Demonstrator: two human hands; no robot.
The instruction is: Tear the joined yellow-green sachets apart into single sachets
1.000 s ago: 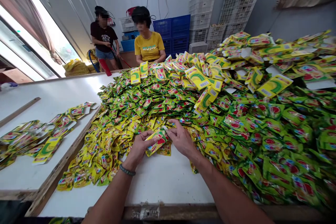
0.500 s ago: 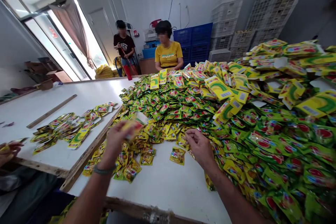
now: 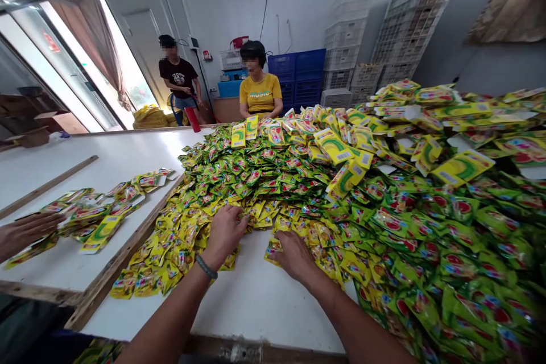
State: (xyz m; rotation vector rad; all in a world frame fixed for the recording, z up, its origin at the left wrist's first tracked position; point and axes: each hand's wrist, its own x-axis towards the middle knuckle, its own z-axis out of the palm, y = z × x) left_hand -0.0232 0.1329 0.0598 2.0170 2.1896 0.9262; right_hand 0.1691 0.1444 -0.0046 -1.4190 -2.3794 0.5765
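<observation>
My left hand (image 3: pixel 227 234), a band round its wrist, reaches into the near edge of the yellow packets (image 3: pixel 179 250). Its fingers are curled, and whatever they hold is hidden. Across a narrow strip of white tabletop, my right hand (image 3: pixel 295 255) has its fingers closed on a small yellow sachet (image 3: pixel 273 248). Behind both hands rises a heap of green sachets (image 3: pixel 256 173) with watermelon pictures, which spreads far to the right.
Flat yellow boxes (image 3: pixel 335 145) lie on top of the heap. A wooden strip (image 3: pixel 128 247) divides the table; beyond it a co-worker's hand (image 3: pixel 32 230) touches more boxes (image 3: pixel 102 233). Two people are at the back, one in a yellow shirt (image 3: pixel 260 94). Crates (image 3: pixel 345 40) stand stacked behind.
The box that was in my left hand is gone from it, and that hand has moved right to the yellow sachets. My right hand has come down onto a sachet. The view has turned right.
</observation>
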